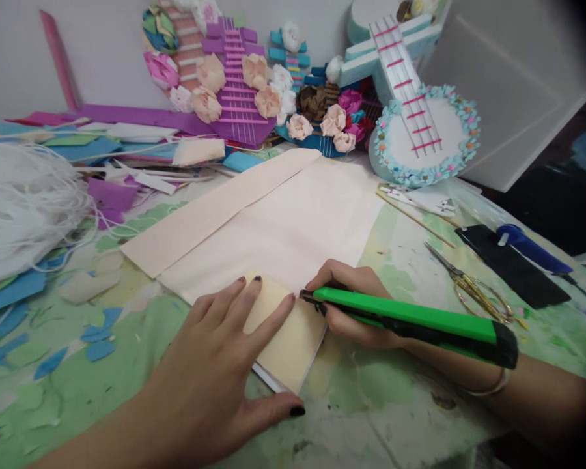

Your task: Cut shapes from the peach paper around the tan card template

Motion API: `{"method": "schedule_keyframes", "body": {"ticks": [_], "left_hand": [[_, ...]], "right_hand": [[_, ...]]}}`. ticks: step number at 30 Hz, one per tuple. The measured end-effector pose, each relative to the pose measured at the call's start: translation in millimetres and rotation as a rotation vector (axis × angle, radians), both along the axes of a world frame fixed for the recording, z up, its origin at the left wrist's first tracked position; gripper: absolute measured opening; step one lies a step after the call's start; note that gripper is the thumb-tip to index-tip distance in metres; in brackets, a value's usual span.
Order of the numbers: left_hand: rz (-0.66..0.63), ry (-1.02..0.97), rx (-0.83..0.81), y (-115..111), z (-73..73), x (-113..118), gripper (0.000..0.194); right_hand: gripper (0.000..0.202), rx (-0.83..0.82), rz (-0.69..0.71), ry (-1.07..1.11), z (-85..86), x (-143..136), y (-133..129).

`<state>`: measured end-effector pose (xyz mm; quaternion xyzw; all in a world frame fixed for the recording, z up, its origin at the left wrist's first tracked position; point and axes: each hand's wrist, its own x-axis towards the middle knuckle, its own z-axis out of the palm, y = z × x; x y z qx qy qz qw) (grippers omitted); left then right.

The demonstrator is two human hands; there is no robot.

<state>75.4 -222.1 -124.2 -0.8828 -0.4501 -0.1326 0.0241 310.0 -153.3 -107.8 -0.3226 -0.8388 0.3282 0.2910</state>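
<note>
My left hand [219, 352] lies with its fingers spread over a pale yellow rectangular piece [286, 345], which rests on the near corner of a large cream sheet [312, 215]. A white edge shows under the yellow piece. In my right hand [354, 303] is a green box cutter [420, 316], its tip beside the upper right part of the yellow piece, close to my left index fingertip. How far the blade is out cannot be made out. A folded cream strip [215, 215] lies along the sheet's far left side.
Decorated paper instruments [420, 117] stand along the back. White string [24, 202] and coloured scraps [102, 332] lie on the left. At the right are gold-handled scissors [469, 283], a black flat object [512, 264], a blue tool with a cord [534, 247] and thin sticks [415, 218].
</note>
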Motion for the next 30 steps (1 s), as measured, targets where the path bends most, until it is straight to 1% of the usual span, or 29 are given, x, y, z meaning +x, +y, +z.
{"method": "schedule_keyframes", "body": {"ticks": [4, 7, 14, 25, 30], "left_hand": [[0.000, -0.006, 0.001, 0.5, -3.1, -0.4, 0.086], [0.004, -0.007, -0.012, 0.4, -4.7, -1.2, 0.086], [0.013, -0.004, -0.029, 0.5, -5.7, -2.1, 0.087], [0.009, -0.001, -0.013, 0.4, -6.3, -1.9, 0.088], [0.015, 0.009, -0.018, 0.5, -6.9, -1.5, 0.087]], "right_hand": [[0.020, 0.019, -0.002, 0.013, 1.0, -3.2, 0.3], [0.021, -0.014, -0.007, 0.010, 2.6, -3.1, 0.1], [0.019, -0.037, -0.016, 0.022, 1.0, -0.9, -0.2], [0.023, -0.044, -0.056, 0.015, 2.1, 0.8, -2.9], [0.020, -0.033, -0.024, 0.035, 6.1, -1.8, -2.4]]}}
